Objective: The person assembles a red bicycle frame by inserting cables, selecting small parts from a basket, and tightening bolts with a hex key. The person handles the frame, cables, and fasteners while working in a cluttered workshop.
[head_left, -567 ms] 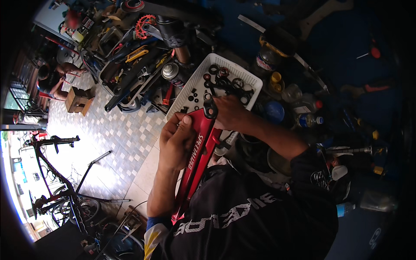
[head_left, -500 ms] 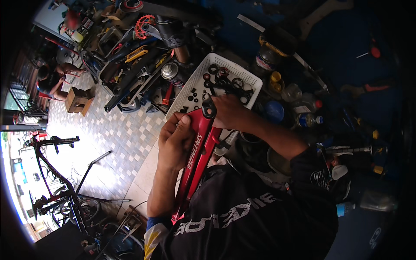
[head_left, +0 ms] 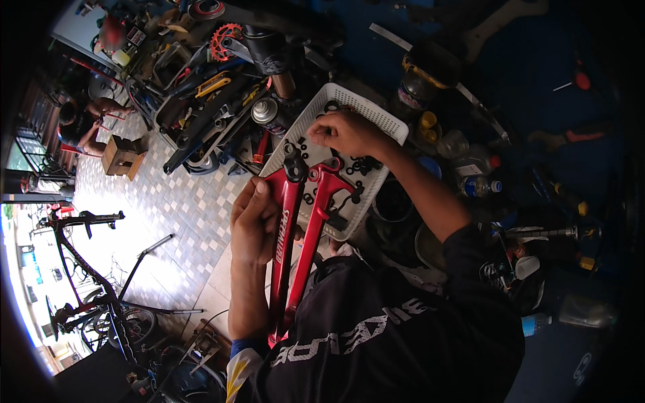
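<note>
Wrapped round a red bicycle swingarm [head_left: 287, 232] is my left hand [head_left: 254, 218], its thumb lying along one arm near the top. The swingarm has two long arms and leans upright against my lap, with a dark pivot end at the top. Above a white plastic basket [head_left: 398, 125], my right hand [head_left: 346, 133] is apart from the swingarm with its fingers curled together. What its fingertips hold, if anything, I cannot make out. In the basket lie small black rings [head_left: 302, 149] and other small dark parts, partly hidden by my right hand and the swingarm.
A spray can [head_left: 267, 113] stands left of the basket, beside heaped bicycle parts and tools [head_left: 211, 101]. Bottles [head_left: 480, 187] and a dark bucket [head_left: 393, 200] are on the right. At far left another person [head_left: 84, 127] sits near a wooden box [head_left: 123, 156]; a black bicycle frame [head_left: 101, 289] stands below.
My right hand has moved up and away from the swingarm's top end, over the basket. The swingarm has turned in my left hand, showing both arms more apart.
</note>
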Demonstrator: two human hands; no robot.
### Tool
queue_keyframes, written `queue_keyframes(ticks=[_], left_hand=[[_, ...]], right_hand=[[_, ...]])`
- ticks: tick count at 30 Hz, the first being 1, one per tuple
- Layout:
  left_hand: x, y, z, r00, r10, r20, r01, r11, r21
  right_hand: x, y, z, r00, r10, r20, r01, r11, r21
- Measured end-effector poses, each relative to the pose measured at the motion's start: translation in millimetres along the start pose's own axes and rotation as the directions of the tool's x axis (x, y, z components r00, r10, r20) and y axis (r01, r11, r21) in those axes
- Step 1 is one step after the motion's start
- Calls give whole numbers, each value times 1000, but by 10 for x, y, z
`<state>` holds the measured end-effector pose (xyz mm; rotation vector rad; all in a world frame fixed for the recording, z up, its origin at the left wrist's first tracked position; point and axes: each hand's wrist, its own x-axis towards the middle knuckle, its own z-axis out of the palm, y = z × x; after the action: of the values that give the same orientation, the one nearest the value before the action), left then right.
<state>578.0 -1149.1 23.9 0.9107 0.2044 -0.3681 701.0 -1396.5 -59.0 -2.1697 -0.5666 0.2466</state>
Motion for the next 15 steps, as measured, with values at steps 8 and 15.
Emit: queue_keyframes(ticks=[8,15], left_hand=[[-88,205,-292,985,-30,167,70,968,-239],[-78,179,-259,983,-54,176,105,948,-299]], right_hand=[[-425,-35,487,899,232,373,-378,-23,926],[-547,-240,831,865,456,210,-193,-83,978]])
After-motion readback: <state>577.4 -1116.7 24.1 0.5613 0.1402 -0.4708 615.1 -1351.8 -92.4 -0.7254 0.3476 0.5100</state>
